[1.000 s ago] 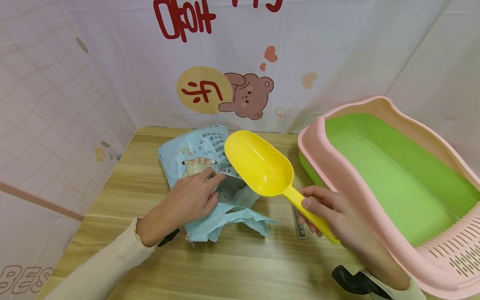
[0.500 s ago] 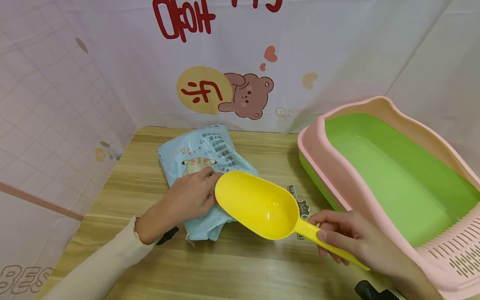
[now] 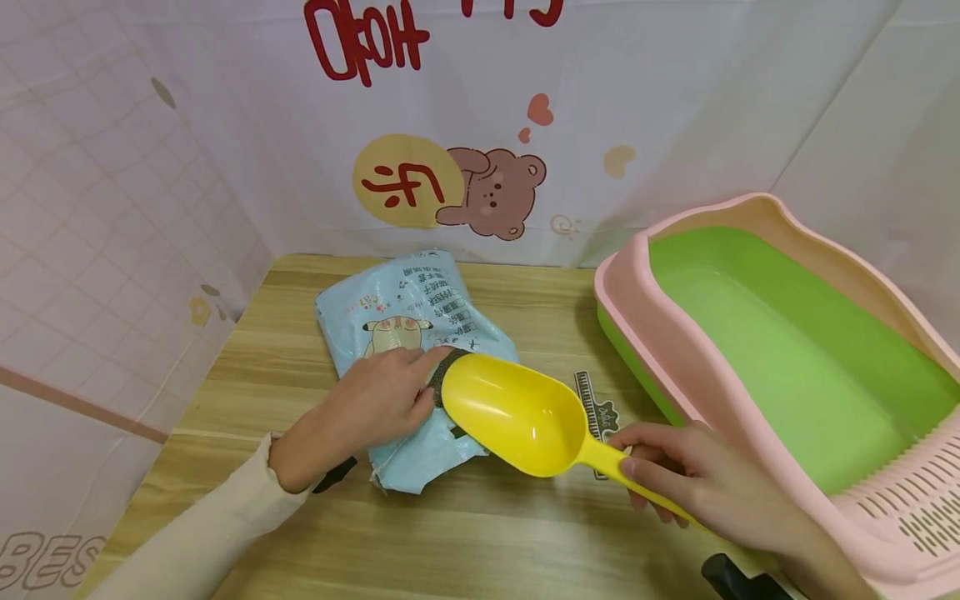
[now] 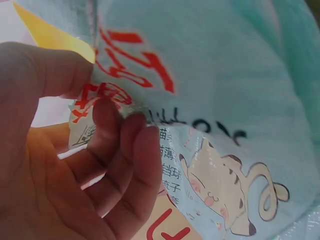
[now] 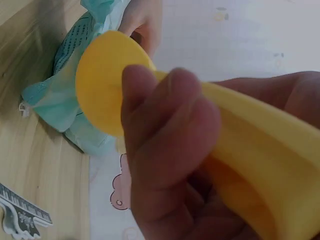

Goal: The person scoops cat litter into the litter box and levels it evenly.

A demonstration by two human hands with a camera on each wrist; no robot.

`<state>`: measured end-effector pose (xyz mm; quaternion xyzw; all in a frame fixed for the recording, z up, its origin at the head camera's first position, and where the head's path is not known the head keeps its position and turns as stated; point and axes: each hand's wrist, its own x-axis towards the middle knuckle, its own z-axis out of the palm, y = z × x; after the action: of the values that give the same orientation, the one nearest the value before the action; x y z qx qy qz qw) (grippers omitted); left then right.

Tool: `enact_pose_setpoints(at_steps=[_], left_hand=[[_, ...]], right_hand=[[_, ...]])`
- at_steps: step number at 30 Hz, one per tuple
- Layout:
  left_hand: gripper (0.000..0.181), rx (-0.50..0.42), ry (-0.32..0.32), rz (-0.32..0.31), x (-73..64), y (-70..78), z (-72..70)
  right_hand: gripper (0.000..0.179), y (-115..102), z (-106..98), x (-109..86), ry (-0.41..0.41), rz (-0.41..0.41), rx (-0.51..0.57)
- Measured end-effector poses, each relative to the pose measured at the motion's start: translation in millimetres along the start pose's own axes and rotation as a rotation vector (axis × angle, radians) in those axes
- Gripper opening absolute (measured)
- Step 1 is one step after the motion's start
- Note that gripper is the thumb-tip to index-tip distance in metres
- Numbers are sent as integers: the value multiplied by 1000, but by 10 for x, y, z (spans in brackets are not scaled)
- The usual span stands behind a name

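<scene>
A light blue litter bag (image 3: 397,300) with a cartoon cat lies on the table, its torn mouth toward me. Grey granules (image 3: 442,375) show inside it. My left hand (image 3: 382,396) pinches the edge of the opening between thumb and fingers; the left wrist view shows the bag film (image 4: 210,65) in that grip. My right hand (image 3: 690,475) holds a yellow scoop (image 3: 517,412) by its handle, fingers curled round it. The scoop's bowl faces up with nothing in it, and its front lip overlaps the bag's mouth beside my left fingers.
To the right stands a litter box with a pink rim (image 3: 697,350) and a green base (image 3: 780,333). A flat grey comb-like piece (image 3: 588,400) lies on the wooden table (image 3: 480,542) between bag and box. A printed cloth (image 3: 675,100) hangs behind.
The scoop has come down from above the bag, swung out to the right, then edged back toward the mouth. The bag's lower flap has shifted. My left hand stays at the opening.
</scene>
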<state>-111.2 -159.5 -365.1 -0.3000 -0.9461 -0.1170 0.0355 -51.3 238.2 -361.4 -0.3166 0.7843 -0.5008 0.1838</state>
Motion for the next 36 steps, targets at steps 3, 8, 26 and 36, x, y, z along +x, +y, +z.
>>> enact_pose_setpoints(at_steps=[3,8,26,36], left_hand=[[52,-30,-53,3,15,26,-4],[54,-44,-123,15,41,54,3],[60,-164,-146,90,98,116,-10],[55,-135,-160,96,101,138,-11]], right_hand=[[18,-66,41,33,36,58,-34],[17,-194,118,116,98,120,-155],[25,-382,94,342,133,-25,-632],[17,-471,90,429,98,-27,-696]])
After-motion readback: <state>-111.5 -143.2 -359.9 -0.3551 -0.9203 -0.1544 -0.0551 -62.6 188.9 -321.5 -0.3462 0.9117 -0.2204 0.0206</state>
